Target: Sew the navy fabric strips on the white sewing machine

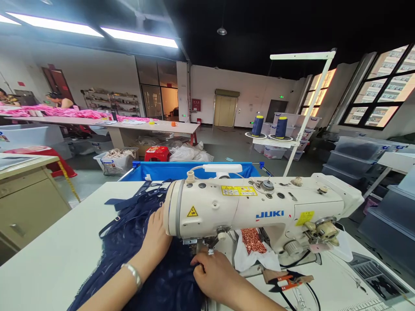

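A navy blue garment (129, 233) with thin straps and small ring sliders lies bunched on the white sewing table, running under a JUKI sewing machine (207, 203). My left hand (157, 233), with a silver bangle at the wrist, rests on the garment left of the machine head. Its fingers are mostly hidden behind the head. Close to the needle area, my right hand (215, 274) is closed, thumb and bent fingers pinching the garment's edge just in front of the presser foot. The needle and the stitched spot are mostly hidden by the right fingers.
Orange-handled thread snips (287, 283) lie right of my right hand, near a white pouch of copper-coloured bits (253, 242). Two navy thread cones (281, 127) stand on the thread stand. A blue cloth bin (155, 170) adjoins the table's far edge. Stacked plastic boxes (353, 157) line the right.
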